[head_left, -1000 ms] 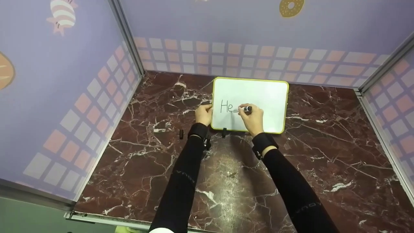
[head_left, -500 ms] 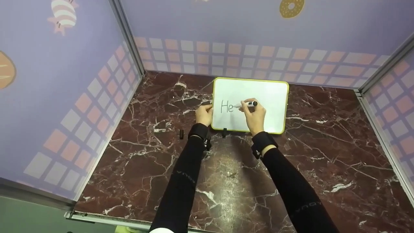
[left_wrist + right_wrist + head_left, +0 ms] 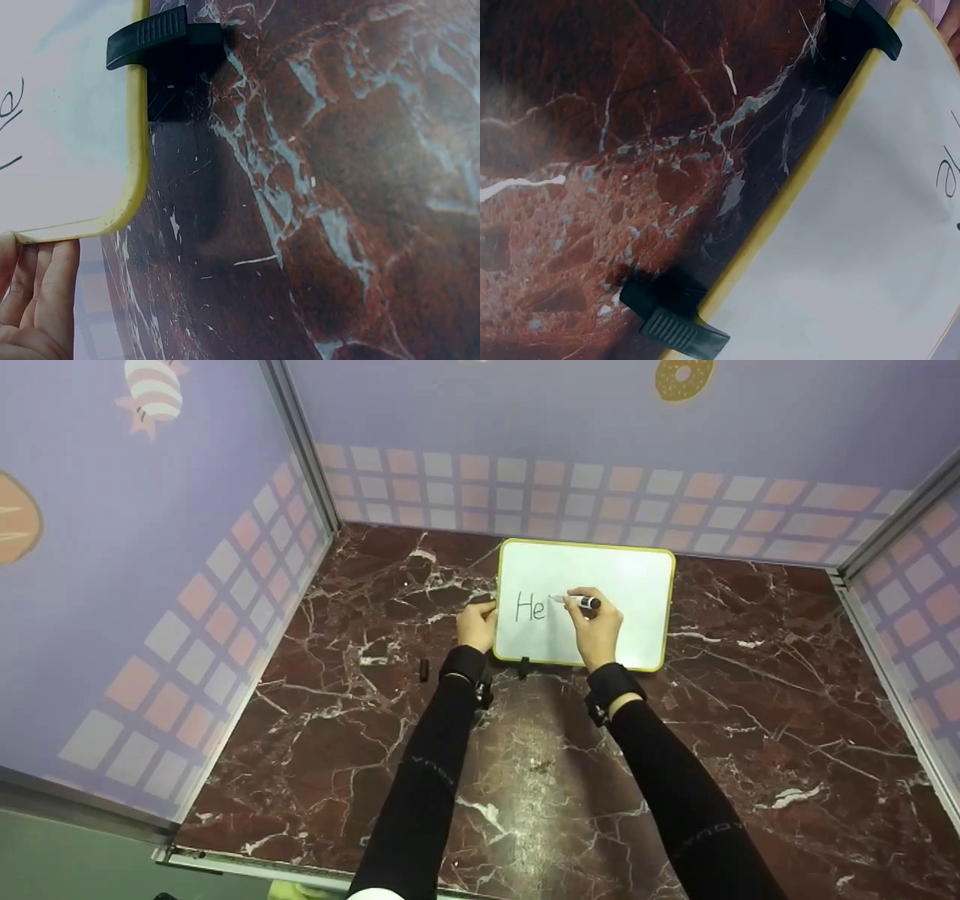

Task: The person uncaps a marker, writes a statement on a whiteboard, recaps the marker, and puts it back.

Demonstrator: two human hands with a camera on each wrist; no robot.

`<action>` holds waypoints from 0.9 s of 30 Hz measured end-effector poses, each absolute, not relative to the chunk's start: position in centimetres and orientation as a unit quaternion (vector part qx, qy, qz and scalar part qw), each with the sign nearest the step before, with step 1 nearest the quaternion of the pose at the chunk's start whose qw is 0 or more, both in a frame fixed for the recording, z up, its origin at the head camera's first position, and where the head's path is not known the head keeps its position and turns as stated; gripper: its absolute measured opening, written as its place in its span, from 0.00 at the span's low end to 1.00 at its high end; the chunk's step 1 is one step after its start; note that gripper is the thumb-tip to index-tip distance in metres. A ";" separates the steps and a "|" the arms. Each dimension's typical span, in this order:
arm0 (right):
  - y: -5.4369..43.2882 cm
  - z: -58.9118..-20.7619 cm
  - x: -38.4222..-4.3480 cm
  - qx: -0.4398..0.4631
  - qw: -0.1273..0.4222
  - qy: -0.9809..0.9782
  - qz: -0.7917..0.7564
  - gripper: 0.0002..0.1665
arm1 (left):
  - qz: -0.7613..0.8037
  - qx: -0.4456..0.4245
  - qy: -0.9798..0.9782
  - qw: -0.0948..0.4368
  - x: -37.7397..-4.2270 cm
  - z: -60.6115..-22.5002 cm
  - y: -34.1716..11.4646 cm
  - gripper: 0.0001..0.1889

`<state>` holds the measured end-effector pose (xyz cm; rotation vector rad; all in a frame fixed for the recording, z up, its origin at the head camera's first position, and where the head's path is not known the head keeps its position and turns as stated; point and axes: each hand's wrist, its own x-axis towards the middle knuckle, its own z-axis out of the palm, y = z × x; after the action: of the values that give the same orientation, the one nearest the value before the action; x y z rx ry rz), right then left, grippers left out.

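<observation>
A whiteboard (image 3: 630, 585) with a yellow frame stands on the marble-patterned table, with "He" written in black on its left half. My left hand (image 3: 477, 627) pinches its left edge; in the left wrist view the fingers (image 3: 56, 289) lie behind the yellow frame. My right hand (image 3: 598, 624) holds a black-and-white marker (image 3: 584, 601) in front of the board. The marker's tip is to the right of the "e", near the top of that letter; whether it touches the surface I cannot tell. The right wrist view does not show the right hand.
Black clip-like stands (image 3: 523, 667) (image 3: 679, 326) grip the board's lower edge. A small black cylinder, like a marker cap (image 3: 424, 670), lies on the table (image 3: 337, 780) left of my left wrist. Patterned purple walls (image 3: 465, 427) enclose the table at the back and sides.
My right hand has risen and shifted slightly right, taking the marker tip from the end of the "e" to a spot up and right of it. The left hand keeps its grip on the board.
</observation>
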<state>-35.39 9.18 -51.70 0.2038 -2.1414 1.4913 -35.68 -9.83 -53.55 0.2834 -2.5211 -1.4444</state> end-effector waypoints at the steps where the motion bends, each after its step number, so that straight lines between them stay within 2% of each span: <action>1: 9.2 -51.7 -35.4 0.075 0.259 -0.790 0.550 0.08 | -0.493 0.096 -0.857 0.112 -35.7 -53.6 -9.8 0.13; 7: 9.5 -51.7 -35.5 0.078 0.260 -0.793 0.545 0.08 | -0.492 0.089 -0.858 0.121 -35.9 -53.7 -9.5 0.13; 20: 9.8 -52.5 -34.5 0.105 0.231 -0.825 0.505 0.07 | -0.481 0.099 -0.865 0.105 -35.9 -53.5 -9.8 0.14; 27: 10.0 -52.1 -34.4 0.102 0.268 -0.816 0.502 0.06 | -0.486 0.093 -0.863 0.104 -35.7 -53.5 -9.8 0.13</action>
<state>-34.40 9.98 -52.12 0.2744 -2.2004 1.3543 -35.73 -9.80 -53.47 0.2745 -2.5442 -1.4317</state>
